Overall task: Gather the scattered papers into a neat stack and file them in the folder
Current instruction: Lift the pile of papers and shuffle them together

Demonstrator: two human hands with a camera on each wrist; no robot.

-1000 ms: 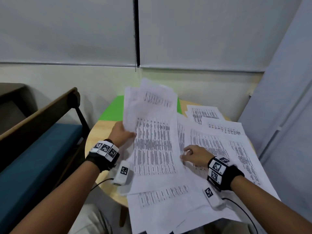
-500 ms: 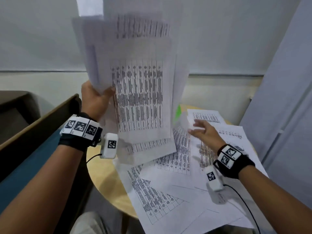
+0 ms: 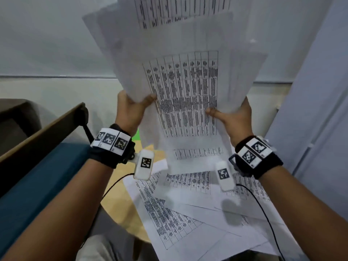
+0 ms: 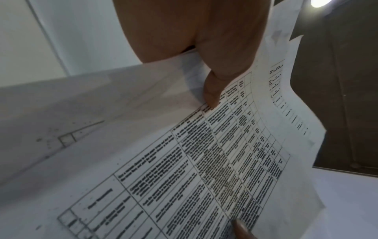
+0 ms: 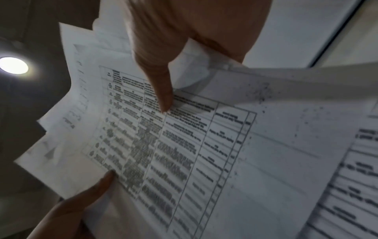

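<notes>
A loose bundle of white printed papers [image 3: 186, 87] stands upright in the air above the table, its sheets fanned and uneven. My left hand [image 3: 131, 108] grips its left edge, thumb on the front sheet [image 4: 204, 161]. My right hand [image 3: 233, 117] holds the right edge, thumb pressed on the printed table [image 5: 163, 145]. More printed papers [image 3: 188, 213] lie scattered and overlapping on the round wooden table [image 3: 120, 200] below. A strip of the green folder [image 3: 137, 135] shows under the held bundle, mostly hidden.
A blue-cushioned bench with a wooden back [image 3: 37, 166] stands at the left, close to the table. A white wall [image 3: 47, 44] rises behind and a grey partition [image 3: 320, 91] closes the right side. Some table papers overhang the near edge.
My left hand lifted the bundle up off the table and moved it toward the centre. My right hand left the papers on the table and took hold of the bundle's right edge.
</notes>
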